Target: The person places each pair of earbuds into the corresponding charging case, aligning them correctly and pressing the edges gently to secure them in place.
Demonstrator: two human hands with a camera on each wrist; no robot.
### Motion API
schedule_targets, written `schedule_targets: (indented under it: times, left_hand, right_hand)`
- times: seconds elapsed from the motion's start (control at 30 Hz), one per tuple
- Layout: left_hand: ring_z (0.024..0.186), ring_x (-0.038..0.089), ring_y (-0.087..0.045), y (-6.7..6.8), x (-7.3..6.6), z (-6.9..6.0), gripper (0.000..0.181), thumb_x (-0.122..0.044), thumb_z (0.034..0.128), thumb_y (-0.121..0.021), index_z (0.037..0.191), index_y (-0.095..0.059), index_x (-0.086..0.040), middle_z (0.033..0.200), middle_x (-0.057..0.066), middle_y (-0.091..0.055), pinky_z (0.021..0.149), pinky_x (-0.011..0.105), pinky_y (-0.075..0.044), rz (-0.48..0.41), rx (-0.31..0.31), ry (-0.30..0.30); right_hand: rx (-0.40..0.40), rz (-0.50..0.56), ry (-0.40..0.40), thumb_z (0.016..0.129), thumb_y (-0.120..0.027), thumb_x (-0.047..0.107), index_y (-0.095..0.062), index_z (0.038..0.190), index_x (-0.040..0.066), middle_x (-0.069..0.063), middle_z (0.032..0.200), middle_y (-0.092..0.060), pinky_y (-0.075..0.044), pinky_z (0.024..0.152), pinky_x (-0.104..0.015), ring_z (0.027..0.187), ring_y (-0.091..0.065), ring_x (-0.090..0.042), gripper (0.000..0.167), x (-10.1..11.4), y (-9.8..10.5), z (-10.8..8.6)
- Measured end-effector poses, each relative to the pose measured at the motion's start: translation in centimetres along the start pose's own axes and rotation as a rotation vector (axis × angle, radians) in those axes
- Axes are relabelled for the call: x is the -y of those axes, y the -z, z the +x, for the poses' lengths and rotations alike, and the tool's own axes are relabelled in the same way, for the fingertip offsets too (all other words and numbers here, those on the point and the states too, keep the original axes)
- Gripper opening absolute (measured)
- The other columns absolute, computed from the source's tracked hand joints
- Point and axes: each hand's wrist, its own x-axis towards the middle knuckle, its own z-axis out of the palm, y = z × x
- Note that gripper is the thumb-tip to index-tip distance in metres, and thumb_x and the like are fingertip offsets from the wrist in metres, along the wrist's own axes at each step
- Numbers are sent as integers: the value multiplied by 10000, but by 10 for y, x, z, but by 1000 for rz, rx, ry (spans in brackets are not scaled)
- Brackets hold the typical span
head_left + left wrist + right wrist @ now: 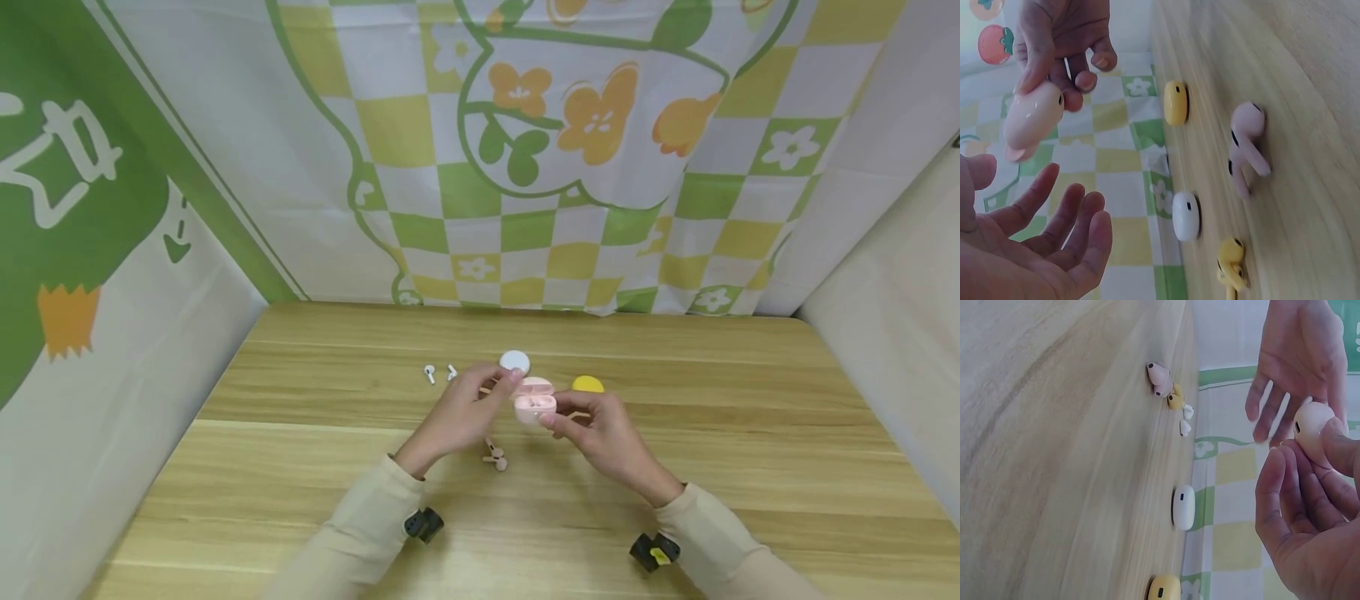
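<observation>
You face a checkered curtain [585,167] printed with orange flowers, at the far edge of the wood-grain table [750,417]. On your left is a green-and-white cloth panel [90,233]. The table carries two white earbuds [430,370], with a white earbud case [514,360] and a yellow earbud case [588,384] to their right.

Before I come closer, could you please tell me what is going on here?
A person's right hand holds an open pink earbud case above the table. The left hand is close beside it, fingers spread, not gripping it. Two pink earbuds lie on the table, with a white case and a yellow case farther back.
</observation>
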Motion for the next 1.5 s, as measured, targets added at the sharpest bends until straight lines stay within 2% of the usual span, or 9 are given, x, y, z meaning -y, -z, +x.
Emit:
schedule_targets:
  times: [0.13, 0.27, 0.47, 0.63, 0.77, 0.97, 1.2, 1.5]
  left_hand:
    - [1065, 259, -636, 6, 8, -5, 347, -324, 1079, -514, 1198, -681, -44, 1146, 95, -675, 940, 460, -518, 18, -11, 17]
    - [1025, 276, -647, 9, 19, -10, 272, -242, 1056, -565, 1159, -687, -22, 1104, 95, -680, 908, 437, -534, 92, -1, 4]
    - [997, 241, -636, 9, 34, -19, 174, -172, 1009, -634, 1090, -707, -37, 1089, 81, -667, 882, 402, -530, 225, 87, -40]
    - [989, 265, -621, 7, 37, -27, 153, -168, 965, -695, 1058, -712, -47, 1067, 89, -654, 874, 434, -518, 349, 168, -82]
    - [933, 210, -596, 4, 37, -31, 187, -215, 931, -748, 1047, -720, -71, 1050, 53, -644, 843, 417, -507, 462, 206, -99]
    - [829, 130, -554, 1, 37, -36, 166, -223, 903, -785, 1008, -733, -106, 983, 10, -636, 763, 347, -500, 552, 215, -127]
    - [767, 88, -519, -4, 39, -37, 125, -236, 900, -789, 958, -739, -137, 902, -27, -608, 684, 286, -469, 598, 228, -142]
    - [754, 81, -495, -10, 39, -35, 162, -277, 864, -825, 915, -735, -153, 851, -45, -578, 669, 274, -442, 653, 199, -175]
  right_hand:
    - [-23, 0, -8, 940, -709, 17, -717, 1134, -74, -153, 1005, -722, -606, 710, -395, 796, -686, -287, 215, -3, 4, 0]
    - [-53, 3, -7, 931, -713, -3, -720, 1109, -83, -153, 975, -718, -606, 703, -377, 790, -688, -292, 195, -5, 7, -1]
    - [-86, 29, -2, 919, -719, -23, -718, 1087, -105, -177, 952, -711, -603, 695, -335, 779, -692, -262, 187, -6, 12, -2]
    - [-102, 35, -23, 916, -722, -24, -707, 1108, -125, -200, 978, -714, -599, 730, -301, 813, -695, -186, 218, -7, 15, -3]
    - [-118, 9, -7, 912, -732, -15, -724, 1096, -101, -186, 990, -725, -588, 768, -267, 867, -687, -133, 203, -8, 18, -3]
    - [-138, -17, 5, 908, -744, 1, -744, 1064, -71, -159, 977, -738, -577, 788, -253, 885, -684, -108, 172, -11, 21, -3]
    - [-145, 0, 0, 904, -741, -18, -741, 1063, -81, -178, 986, -736, -576, 786, -249, 887, -677, -92, 171, -11, 24, -4]
    - [-145, -3, -11, 899, -752, -8, -740, 1071, -80, -187, 1008, -737, -579, 777, -253, 892, -683, -111, 186, -11, 24, -5]
